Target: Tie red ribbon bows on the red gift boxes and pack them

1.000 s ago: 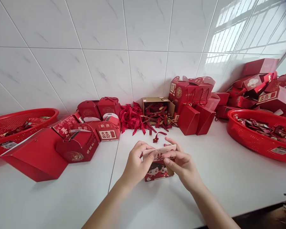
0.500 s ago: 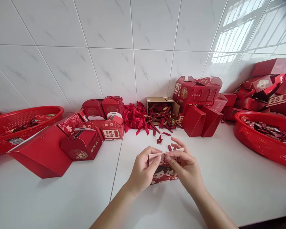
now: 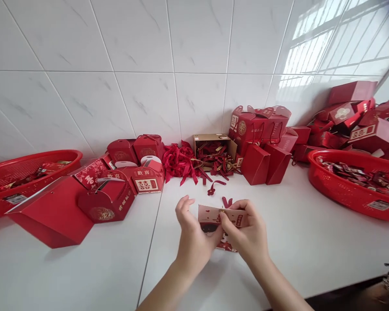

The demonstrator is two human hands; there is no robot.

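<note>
A small red and cream gift box (image 3: 210, 214) with cartoon figures on its front stands on the white table before me. My right hand (image 3: 249, 229) pinches its top edge near the middle, thumb in front and fingers behind. My left hand (image 3: 194, 237) is at the box's left side, its fingers raised and off the box; its thumb reaches across the printed front. A small gold-coloured spot shows by my right thumb at the top edge, too small to name. Just behind the box lie short red strips (image 3: 227, 202), with a red flower-ended strip (image 3: 211, 188) farther back.
Behind are a cardboard box of red strips (image 3: 210, 138) and a heap of red ribbons (image 3: 180, 162). Red boxes (image 3: 105, 201) stand left, more boxes (image 3: 255, 164) right. Red baskets (image 3: 353, 194) of packets flank the table; a tiled wall (image 3: 142, 99) rises behind.
My left hand has let go of the box's top edge and its fingers have lifted away. My right hand keeps its pinch there. The view has shifted slightly to the right.
</note>
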